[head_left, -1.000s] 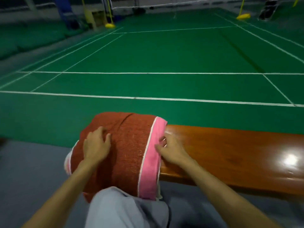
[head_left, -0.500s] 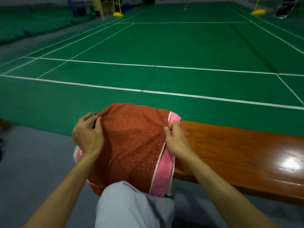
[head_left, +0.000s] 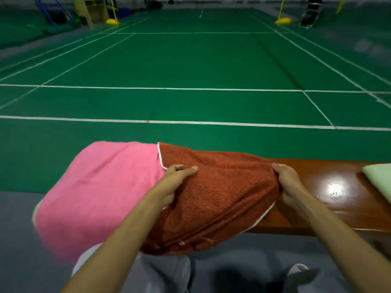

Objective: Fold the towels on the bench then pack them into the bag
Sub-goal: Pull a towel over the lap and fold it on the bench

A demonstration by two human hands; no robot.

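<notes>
Both hands curled, gripping rust-red towel [head_left: 228, 193] — left hand [head_left: 175, 181] mid-cloth, right hand [head_left: 286, 180] at edge.

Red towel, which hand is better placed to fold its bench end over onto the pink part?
Probably the right. The right hand grips the end of the red towel on the bench, free to carry it across; the left hand grips mid-towel, beside the pink part, suited to anchoring.

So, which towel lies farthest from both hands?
The pale green towel, far right on the bench; the left hand and right hand grip the rust-red towel; pink cloth adjoins it.
</notes>
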